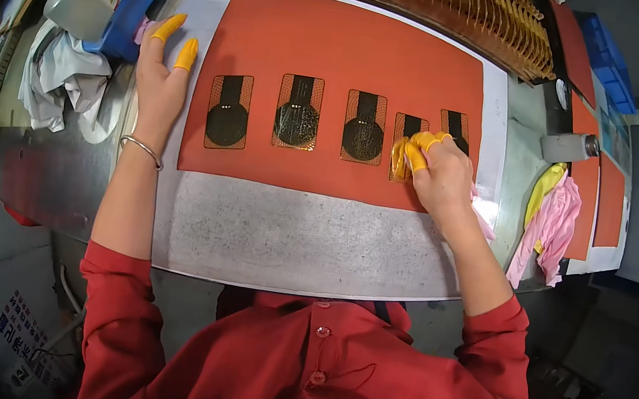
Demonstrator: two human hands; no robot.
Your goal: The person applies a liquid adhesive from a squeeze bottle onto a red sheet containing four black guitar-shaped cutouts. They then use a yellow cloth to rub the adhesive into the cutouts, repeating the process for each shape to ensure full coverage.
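Note:
Several thin rectangular panels with gold mesh borders and black keyhole-shaped centres lie in a row on an orange-red mat (345, 36). The leftmost panel (228, 114), a second panel (298, 113) and a third panel (363, 127) are uncovered. Over the fourth panel (411, 124) my right hand (446, 182) bends its yellow-capped fingers, pressed together at its surface; whatever they pinch is hidden. Part of the rightmost panel (455, 125) shows behind that hand. My left hand (160, 87), also yellow-capped, rests off the mat's left edge with fingers apart, beside a small pink patch I cannot make out.
Along the far edge stands a brown rack (418, 2) of curved golden strips. A blue bin (137, 4), a translucent jug (81, 3) and white cloth (64, 71) are at left. Pink cloth (555, 216) and a grey bottle (570, 147) sit at right. The metal table's front edge is near me.

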